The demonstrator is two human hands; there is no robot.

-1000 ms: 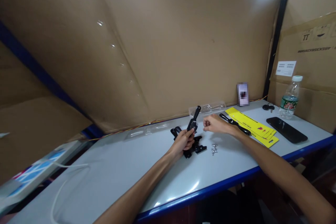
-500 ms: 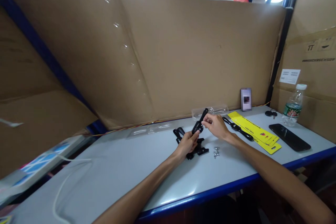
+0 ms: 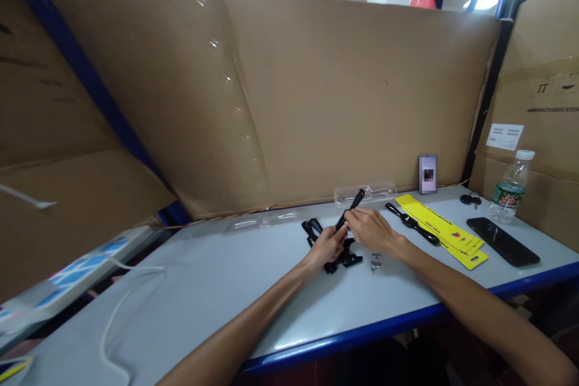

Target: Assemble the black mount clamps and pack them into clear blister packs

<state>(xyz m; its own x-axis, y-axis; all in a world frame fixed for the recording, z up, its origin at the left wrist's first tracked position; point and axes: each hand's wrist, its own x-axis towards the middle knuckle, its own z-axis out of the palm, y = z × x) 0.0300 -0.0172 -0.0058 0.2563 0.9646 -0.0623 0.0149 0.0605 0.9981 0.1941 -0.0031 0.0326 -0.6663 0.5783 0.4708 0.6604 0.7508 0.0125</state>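
My left hand [image 3: 329, 245] is closed round a black spokeshave [image 3: 357, 200], one handle slanting up and away to the right. My right hand [image 3: 371, 228] is bent over the tool's middle, its fingers pressed together there; whatever the fingertips pinch is hidden. Beneath and beside my left hand lie several black metal parts [image 3: 353, 260] and more black handles [image 3: 312, 227], partly covered by the hand. Small silvery screws [image 3: 375, 262] rest just below my right wrist. Another black spokeshave [image 3: 411, 223] lies to the right of my right hand.
Yellow cards [image 3: 441, 226] overlap the second spokeshave's spot. Farther right are a black phone [image 3: 503, 241], a water bottle [image 3: 510, 190] and keys [image 3: 470, 199]. Clear plastic packaging [image 3: 366, 193] lies at the back by a cardboard wall [image 3: 339, 96]. A white cable [image 3: 108, 325] curves at left.
My right hand has moved in onto the spokeshave's middle, beside my left fingers; before, its pinched fingertips were higher along the tool. The whole view has shifted slightly.
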